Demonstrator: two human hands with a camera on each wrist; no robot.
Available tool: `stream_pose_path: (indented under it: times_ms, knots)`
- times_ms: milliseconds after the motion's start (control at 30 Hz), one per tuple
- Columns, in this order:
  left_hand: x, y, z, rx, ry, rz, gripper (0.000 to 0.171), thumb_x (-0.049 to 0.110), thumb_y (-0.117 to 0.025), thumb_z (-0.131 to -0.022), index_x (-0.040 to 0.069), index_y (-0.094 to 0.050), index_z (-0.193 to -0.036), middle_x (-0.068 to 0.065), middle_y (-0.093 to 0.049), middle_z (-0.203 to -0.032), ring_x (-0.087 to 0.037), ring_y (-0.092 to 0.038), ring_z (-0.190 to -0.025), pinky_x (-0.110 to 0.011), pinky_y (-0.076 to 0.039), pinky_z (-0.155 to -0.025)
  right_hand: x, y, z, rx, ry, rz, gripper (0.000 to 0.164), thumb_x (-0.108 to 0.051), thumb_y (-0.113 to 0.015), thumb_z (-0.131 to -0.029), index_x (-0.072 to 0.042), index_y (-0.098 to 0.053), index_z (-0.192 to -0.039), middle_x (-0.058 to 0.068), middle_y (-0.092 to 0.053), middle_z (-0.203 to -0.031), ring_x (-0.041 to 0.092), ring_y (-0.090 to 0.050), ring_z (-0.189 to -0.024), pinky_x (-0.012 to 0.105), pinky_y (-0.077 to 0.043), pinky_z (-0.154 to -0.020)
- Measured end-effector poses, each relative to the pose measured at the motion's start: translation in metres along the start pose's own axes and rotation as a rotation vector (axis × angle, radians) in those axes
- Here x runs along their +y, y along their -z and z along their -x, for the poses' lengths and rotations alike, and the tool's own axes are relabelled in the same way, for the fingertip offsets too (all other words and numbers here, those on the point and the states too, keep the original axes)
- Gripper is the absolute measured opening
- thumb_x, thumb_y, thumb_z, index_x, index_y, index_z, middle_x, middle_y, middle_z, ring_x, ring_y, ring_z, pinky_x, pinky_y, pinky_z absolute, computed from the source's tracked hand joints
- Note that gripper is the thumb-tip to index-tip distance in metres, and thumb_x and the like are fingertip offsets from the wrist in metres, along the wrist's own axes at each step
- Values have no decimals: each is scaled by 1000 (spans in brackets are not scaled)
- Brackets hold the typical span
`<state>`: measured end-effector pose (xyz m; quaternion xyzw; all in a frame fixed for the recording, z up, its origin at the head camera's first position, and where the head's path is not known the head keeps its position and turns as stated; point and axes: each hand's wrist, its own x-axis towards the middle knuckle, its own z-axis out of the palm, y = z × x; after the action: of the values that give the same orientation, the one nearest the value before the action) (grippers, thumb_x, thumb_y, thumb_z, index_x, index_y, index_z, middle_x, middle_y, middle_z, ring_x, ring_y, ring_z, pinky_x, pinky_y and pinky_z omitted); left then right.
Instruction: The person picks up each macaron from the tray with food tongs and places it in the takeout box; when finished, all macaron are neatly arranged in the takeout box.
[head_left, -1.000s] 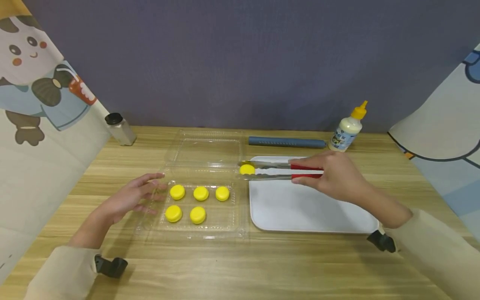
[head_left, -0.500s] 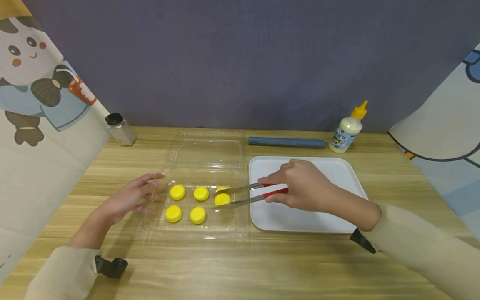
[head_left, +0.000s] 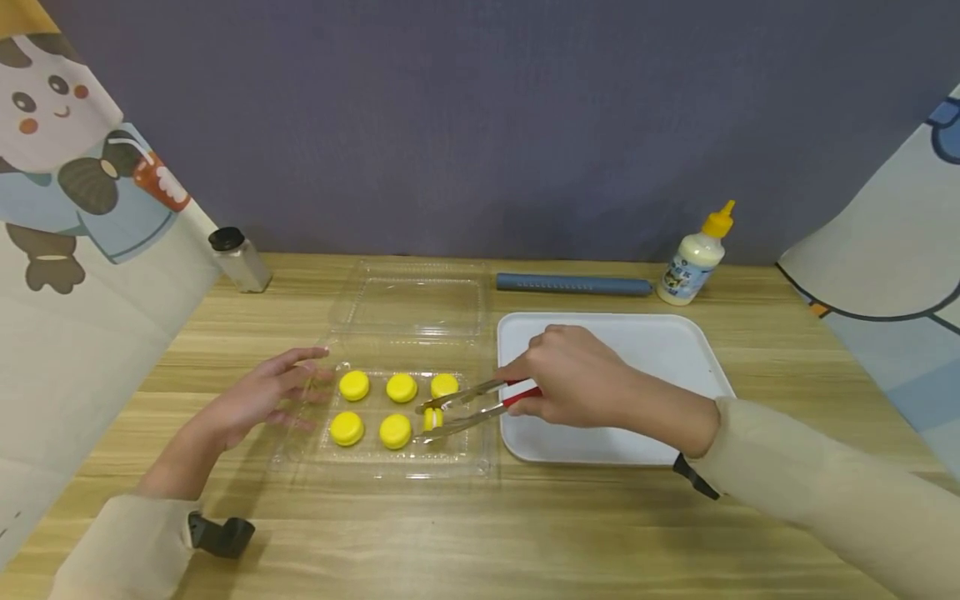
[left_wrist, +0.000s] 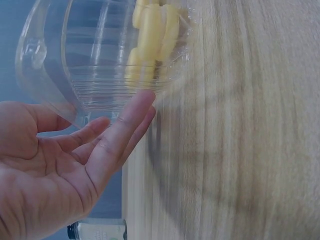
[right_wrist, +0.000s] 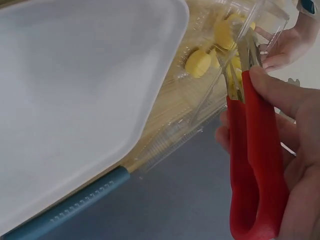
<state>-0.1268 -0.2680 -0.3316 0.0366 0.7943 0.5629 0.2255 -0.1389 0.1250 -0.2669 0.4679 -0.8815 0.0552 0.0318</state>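
A clear plastic box (head_left: 382, 469) stands on the wooden desk (head_left: 450, 542), its lid (head_left: 420, 302) laid flat behind it. Sides of the box are told as the person sees them. The right hand (head_left: 573, 375) reaches in from the box's right side and grips the red handles of metal tongs (right_wrist: 263, 145). Between the tips of the tongs, in the front right part of the box, is one cookie (head_left: 432, 419), yellow and turned up on its edge; whether it touches the bottom cannot be told. Five other yellow cookies (head_left: 401, 387) lie flat in the box, three in the back row and two at the front left. The left hand (head_left: 266, 392) is at the box's left side, unclenched and grasping nothing, its fingertips at the wall; whether they press it is unclear.

Just right of the box is a white tray (head_left: 660, 350). A blue tube (head_left: 573, 285) lies right of the box's lid, with a yellow-capped bottle (head_left: 688, 271) beyond its far end. A black-lidded jar (head_left: 242, 262) stands to the back left of the box.
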Motion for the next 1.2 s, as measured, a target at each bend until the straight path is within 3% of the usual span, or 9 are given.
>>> stream_pose_path:
  times_ms: [333,767,967,1200]
  knots:
    - [-2,1,0,-1,-5,-3,58,23,-34,-113,-5,-13,-158,-39,-28,-155,-52,-46,-133,-47,-61,-84,-6,7,-4,-41,8,44,32,-29,-87,-81,-19,-81,-110,-15,-58,-55,9,-53,-58,37,-54,-71]
    - [-1,0,2,3,-3,-1,58,23,-34,-112,-5,-14,-158,-38,-28,-155,-52,-47,-133,-47,-61,-84,-8,20,-2,-84,-18,54,35,-31,-87,-81,-18,-80,-112,-12,-67,-69,7,-53,-59,35,-52,-68]
    - [-1,0,1,2,-3,0,58,24,-34,-112,-5,-13,-159,-38,-27,-156,-53,-45,-134,-48,-61,-84,-9,23,0,-98,-18,56,35,-32,-86,-82,-19,-80,-114,-16,-61,-62,8,-54,-60,35,-53,-70]
    - [0,-1,1,2,-2,-1,58,22,-34,-112,-5,-13,-159,-37,-28,-156,-53,-45,-134,-47,-61,-84,-8,39,0,-129,-34,61,22,-27,-87,-81,-20,-81,-101,-11,-66,-69,6,-53,-58,27,-45,-53]
